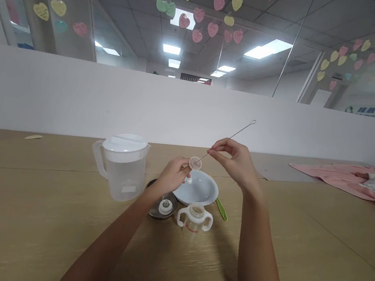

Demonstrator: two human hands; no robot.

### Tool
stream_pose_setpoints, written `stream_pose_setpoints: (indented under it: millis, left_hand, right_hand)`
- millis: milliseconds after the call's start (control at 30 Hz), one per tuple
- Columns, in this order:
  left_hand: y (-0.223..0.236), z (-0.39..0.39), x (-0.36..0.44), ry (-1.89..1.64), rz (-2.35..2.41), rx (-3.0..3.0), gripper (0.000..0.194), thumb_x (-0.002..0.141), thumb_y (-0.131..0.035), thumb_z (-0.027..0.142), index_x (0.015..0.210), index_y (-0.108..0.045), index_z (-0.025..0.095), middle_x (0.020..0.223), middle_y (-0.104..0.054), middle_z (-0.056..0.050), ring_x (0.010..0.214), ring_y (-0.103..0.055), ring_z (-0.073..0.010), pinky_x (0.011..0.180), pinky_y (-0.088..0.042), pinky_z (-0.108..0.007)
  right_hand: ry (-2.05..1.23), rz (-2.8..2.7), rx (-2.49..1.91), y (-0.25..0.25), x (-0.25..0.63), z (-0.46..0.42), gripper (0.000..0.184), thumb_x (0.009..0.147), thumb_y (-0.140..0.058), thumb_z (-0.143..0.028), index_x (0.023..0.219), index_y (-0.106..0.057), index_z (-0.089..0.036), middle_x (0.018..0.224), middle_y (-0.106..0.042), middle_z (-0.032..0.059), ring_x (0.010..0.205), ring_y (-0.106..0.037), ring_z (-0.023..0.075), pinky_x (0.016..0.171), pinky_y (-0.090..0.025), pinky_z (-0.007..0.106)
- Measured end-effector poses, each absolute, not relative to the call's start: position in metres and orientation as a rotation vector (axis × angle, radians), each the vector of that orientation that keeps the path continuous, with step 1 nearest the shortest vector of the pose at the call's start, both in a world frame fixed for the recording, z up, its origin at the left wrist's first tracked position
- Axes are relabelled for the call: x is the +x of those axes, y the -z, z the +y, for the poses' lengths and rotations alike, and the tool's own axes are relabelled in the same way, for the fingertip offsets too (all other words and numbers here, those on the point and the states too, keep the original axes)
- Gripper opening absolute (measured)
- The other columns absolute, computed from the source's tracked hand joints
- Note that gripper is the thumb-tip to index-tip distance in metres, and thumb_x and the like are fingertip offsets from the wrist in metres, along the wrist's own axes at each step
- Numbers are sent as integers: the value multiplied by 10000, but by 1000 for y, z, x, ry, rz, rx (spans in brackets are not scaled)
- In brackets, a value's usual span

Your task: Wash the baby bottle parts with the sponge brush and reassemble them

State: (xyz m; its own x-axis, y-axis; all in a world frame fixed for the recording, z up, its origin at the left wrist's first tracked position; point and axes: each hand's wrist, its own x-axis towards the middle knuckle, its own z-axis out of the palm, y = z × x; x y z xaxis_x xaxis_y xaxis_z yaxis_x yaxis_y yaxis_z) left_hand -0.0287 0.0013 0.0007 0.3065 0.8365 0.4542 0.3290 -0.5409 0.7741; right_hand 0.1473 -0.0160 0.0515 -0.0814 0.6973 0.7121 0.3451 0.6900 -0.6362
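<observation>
Over the white bowl (205, 198), my left hand (172, 175) pinches a small round translucent cup part (195, 163) by its edge. Fingers and thumb of my right hand (232, 158) are closed on a thin wire brush (239, 131), whose looped end points up and right. The brush's lower end reaches into the round part; its bristles cannot be made out. Below stands a two-handled baby cup (194, 223) with an uncovered top. A white collar-like lid (165, 207) lies on a dark metal tray (158, 212), partly behind my left arm.
A lidded translucent pitcher (125, 169) stands at the left. A green-handled tool (222, 209) leans by the bowl's right side. Pink cloth (329, 173) lies at the far right, and a small flat beige piece (33, 137) at the far left. A white partition (109, 101) rises behind the table.
</observation>
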Motion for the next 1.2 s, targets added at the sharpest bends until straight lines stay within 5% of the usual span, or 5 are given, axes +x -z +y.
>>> stream_pose_setpoints:
  millis: [400, 667, 900, 1200]
  left_hand:
    - [8, 4, -26, -1159, 974, 1959, 337, 840, -471, 384, 984, -638, 128, 809, -617, -69, 663, -595, -132, 488, -484, -185]
    - [2, -3, -20, -1198, 956, 1882, 280, 844, -434, 340, 920, -601, 128, 893, -583, -60, 496, -530, -60, 378, -445, -163]
    - [21, 16, -22, -1192, 932, 1882, 264, 844, -445, 333, 878, -601, 122, 885, -609, -65, 482, -533, -53, 371, -417, -150]
    - [21, 12, -21, -1246, 927, 1981, 299, 824, -501, 375, 905, -661, 136, 792, -627, -51, 634, -576, -114, 411, -431, -148]
  right_hand:
    - [-252, -1743, -903, -52, 148, -19, 138, 753, -611, -321, 774, -600, -186, 810, -670, 36, 798, -638, 176, 754, -479, 321]
    - [-186, -1770, -938, -49, 134, -18, 33, 748, -563, -206, 762, -592, -201, 749, -664, 6, 742, -636, 152, 692, -468, 271]
    - [-144, -1832, -984, -44, 122, -16, 85, 805, -520, -233, 826, -595, -201, 750, -648, 2, 677, -589, 128, 626, -438, 244]
    - [-96, -1546, -770, -50, 111, -40, 423, 927, -320, -480, 901, -615, -178, 678, -638, 13, 482, -485, 85, 469, -378, 208]
